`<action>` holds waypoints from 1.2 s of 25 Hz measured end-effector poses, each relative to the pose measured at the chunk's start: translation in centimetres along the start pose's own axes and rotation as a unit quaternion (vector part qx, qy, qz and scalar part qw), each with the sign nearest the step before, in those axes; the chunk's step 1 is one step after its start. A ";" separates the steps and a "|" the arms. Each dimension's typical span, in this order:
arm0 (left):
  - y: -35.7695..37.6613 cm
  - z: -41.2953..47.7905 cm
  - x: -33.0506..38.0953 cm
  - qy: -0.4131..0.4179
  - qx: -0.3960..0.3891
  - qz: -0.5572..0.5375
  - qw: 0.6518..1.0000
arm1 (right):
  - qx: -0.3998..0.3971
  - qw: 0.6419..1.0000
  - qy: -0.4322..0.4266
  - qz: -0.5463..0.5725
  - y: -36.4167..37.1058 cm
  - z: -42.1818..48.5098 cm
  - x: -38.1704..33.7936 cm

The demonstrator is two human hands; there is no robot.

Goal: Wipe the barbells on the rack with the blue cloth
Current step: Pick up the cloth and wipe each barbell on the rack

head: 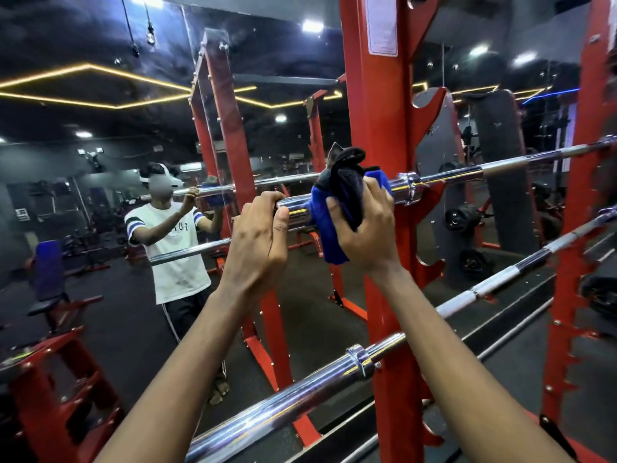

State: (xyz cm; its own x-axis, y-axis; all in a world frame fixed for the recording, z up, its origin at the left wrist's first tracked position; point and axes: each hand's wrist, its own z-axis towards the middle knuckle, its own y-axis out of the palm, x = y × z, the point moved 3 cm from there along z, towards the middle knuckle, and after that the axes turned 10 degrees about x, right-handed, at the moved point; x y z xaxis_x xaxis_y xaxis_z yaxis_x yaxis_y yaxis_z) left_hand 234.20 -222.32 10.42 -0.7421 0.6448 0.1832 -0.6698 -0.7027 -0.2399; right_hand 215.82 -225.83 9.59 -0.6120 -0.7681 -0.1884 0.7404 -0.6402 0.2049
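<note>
On the red rack (380, 111), two chrome barbells lie across the uprights, one above the other. At the top barbell (500, 167), the left hand (257, 235) curls its fingers over the outer end of the thick sleeve, with the thumb pressed against the metal. Just beside it, with a short bare stretch of sleeve between them, the right hand (364, 228) grips the cloth (329, 228), fingers and thumb closed round it so that it wraps the sleeve. The cloth is blue where it hangs below the bar and dark, nearly black, where it bunches above the fingers. It sits between the left hand and the sleeve's collar (409, 188), close to the front upright. Past the collar the thinner shaft runs off to the right, towards the far upright. The bottom barbell (300, 392) slants under both forearms, its sleeve bare and no hand on it. Behind the rack a mirror (83, 202) shows the person's reflection (177, 248) in a white T-shirt, both hands raised to the bar. It also shows a blue bench (46, 272), more red frames and bright ceiling lights in a dark gym.
</note>
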 end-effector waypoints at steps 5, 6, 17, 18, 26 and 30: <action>0.2 0.2 0.0 -0.006 -0.026 0.004 1.000 | 0.085 0.988 0.116 -0.064 -1.3 2.6 3.9; 0.1 0.2 -0.1 0.000 -0.030 0.007 1.000 | 0.100 0.982 0.143 -0.068 -1.3 2.4 4.1; 0.0 0.0 -0.4 -0.006 -0.016 0.020 1.000 | 0.135 0.979 0.153 -0.003 -0.6 -0.6 3.8; 0.0 0.0 -0.4 -0.001 -0.016 0.025 1.000 | 0.170 0.963 0.206 0.021 -0.5 -0.8 4.1; 0.1 -0.3 0.3 -0.029 -0.012 0.008 0.999 | 0.310 0.776 0.506 0.215 1.4 -1.7 2.6; 0.2 -0.4 0.6 -0.047 -0.002 -0.006 0.999 | 0.265 0.612 0.619 0.415 1.2 -1.5 2.7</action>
State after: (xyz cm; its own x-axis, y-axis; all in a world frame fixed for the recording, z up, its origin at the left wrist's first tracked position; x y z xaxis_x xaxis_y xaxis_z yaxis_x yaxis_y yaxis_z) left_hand 233.64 -221.91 10.11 -0.7336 0.6214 0.2753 -0.6784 -0.6937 -0.2419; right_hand 215.48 -228.60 7.87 0.8354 -0.4433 -0.3248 0.2588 -0.2040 0.9441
